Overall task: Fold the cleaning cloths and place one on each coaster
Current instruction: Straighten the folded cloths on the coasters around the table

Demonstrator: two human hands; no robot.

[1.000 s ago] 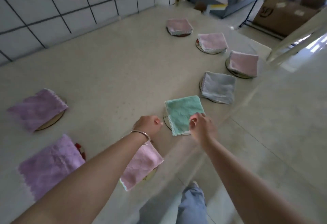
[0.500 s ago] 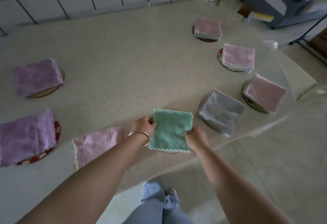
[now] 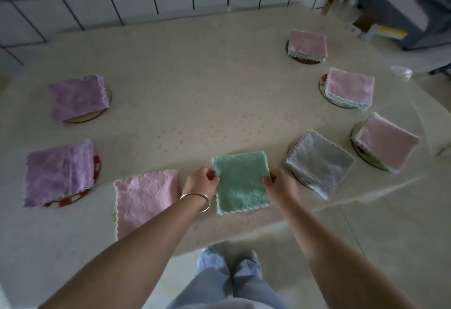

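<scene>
The folded green cloth (image 3: 242,181) lies near the front edge of the surface (image 3: 195,94), over a coaster of which only a thin sliver (image 3: 246,210) shows under its near scalloped hem. The left hand (image 3: 201,181) pinches the cloth's left edge and the right hand (image 3: 280,186) pinches the right edge, each with fingers curled onto the fabric. The step looks like a final squaring-up: to do it well, nudge the cloth with both hands evenly so the folds stay stacked and the coaster ends up centred beneath, then let go without dragging a corner open. Room is tight on both sides. The pink cloth (image 3: 144,199) sits just beside the left wrist and its silver bangle (image 3: 199,201), and the grey cloth (image 3: 319,162) lies close by the right hand, so sideways shifts should stay small. The front edge of the surface is near the cloth's hem; pulling toward the body risks sliding it off. The open middle of the surface beyond the cloth offers the free space; the purple cloths (image 3: 59,172) at far left are well apart.
</scene>
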